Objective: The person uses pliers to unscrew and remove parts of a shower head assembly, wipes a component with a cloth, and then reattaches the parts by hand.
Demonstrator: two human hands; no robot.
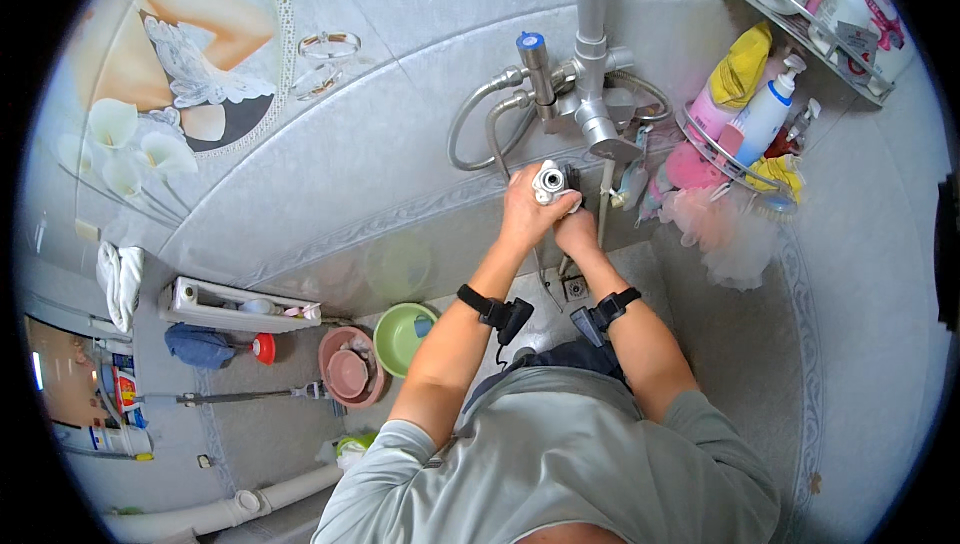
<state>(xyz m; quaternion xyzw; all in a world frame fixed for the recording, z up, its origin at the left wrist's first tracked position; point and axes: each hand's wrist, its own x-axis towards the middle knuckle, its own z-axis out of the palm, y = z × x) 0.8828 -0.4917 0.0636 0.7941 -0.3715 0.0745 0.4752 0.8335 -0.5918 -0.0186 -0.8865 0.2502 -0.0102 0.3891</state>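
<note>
My left hand [524,212] is closed round a small white fitting [549,182] with a round dark opening at its upper end. A dark part shows just to the right of it, too small to make out. My right hand [576,232] is right below and beside it, fingers curled and mostly hidden, so what it grips cannot be seen. Both hands are close together in front of the wall, beneath the chrome shower mixer [597,124]. Beside the mixer stands a valve with a blue cap [531,42], with flexible metal hoses [470,129] looping from it.
Corner racks at the right hold several bottles [765,119], and pink bath puffs [720,224] hang below. On the left are a green basin [402,339], pink basins [350,369], a white radiator-like shelf [240,306] and a horizontal pole [235,397]. A floor drain [575,288] lies below my hands.
</note>
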